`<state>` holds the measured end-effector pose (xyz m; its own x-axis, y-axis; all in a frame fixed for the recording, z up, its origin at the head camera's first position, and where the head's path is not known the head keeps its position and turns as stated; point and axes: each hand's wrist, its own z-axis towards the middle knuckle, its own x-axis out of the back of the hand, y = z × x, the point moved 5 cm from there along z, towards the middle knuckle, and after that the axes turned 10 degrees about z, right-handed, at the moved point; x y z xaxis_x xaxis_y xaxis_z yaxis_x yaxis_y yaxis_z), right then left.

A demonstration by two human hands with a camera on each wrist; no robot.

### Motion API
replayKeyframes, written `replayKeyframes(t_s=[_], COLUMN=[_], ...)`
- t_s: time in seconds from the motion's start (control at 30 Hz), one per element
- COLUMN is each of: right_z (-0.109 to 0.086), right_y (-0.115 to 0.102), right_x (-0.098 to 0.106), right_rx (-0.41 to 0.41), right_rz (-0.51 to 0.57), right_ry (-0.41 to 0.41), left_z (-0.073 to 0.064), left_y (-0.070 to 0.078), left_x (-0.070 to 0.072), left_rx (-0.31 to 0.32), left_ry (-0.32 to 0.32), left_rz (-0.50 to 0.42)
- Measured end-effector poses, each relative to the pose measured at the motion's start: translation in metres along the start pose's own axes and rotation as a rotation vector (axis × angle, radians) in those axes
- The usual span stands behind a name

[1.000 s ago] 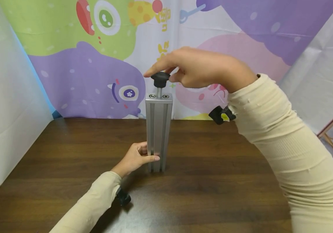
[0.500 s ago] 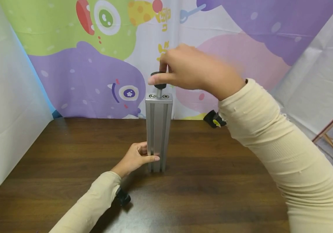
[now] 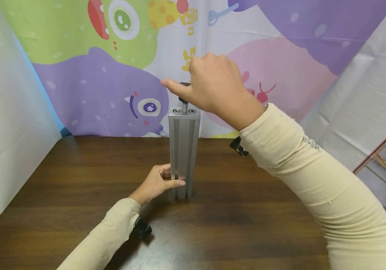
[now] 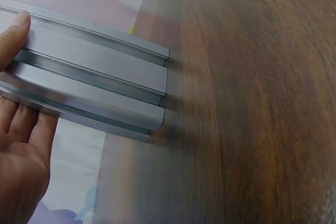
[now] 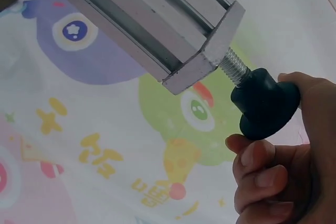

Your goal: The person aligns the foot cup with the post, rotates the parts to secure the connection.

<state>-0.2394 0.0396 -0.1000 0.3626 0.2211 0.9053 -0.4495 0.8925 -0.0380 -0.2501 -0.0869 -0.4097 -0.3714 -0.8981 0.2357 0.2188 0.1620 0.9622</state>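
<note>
An aluminium profile stands upright on the table. My left hand grips it near its lower end, thumb across the front and fingers behind. From the end plate on top, a threaded stud rises to a black levelling foot with a wide flared base. My right hand holds that foot by its rim, thumb on one side and curled fingers on the other. The head view shows the right thumb pointing left, with the hand's back hiding most of the foot.
The brown wooden table extends around the profile. Behind it hangs a cartoon-printed curtain. Black wrist cameras sit on both sleeves, the left one close over the table.
My right hand has rotated around the foot, its wrist swinging left and down, and the thumb now points left past the foot. The left hand and profile have stayed put.
</note>
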Motion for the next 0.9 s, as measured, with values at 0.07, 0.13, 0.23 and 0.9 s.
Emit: replayKeyframes(t_s=[0.07, 0.13, 0.23, 0.9], right_z=[-0.001, -0.001, -0.003, 0.003], right_y=[0.000, 0.000, 0.002, -0.002], right_x=[0.000, 0.001, 0.005, 0.012], right_rx=[0.002, 0.007, 0.017, 0.267], right_rz=[0.002, 0.003, 0.035, 0.197], right_ry=[-0.005, -0.028, -0.107, -0.313], left_z=[0.000, 0.000, 0.001, 0.001], left_y=[0.000, -0.001, -0.002, 0.001], left_x=[0.000, 0.000, 0.000, 0.000], left_rx=[-0.002, -0.003, -0.001, 0.002], left_ry=[0.000, 0.001, 0.002, 0.005], left_rz=[0.007, 0.011, 0.009, -0.004])
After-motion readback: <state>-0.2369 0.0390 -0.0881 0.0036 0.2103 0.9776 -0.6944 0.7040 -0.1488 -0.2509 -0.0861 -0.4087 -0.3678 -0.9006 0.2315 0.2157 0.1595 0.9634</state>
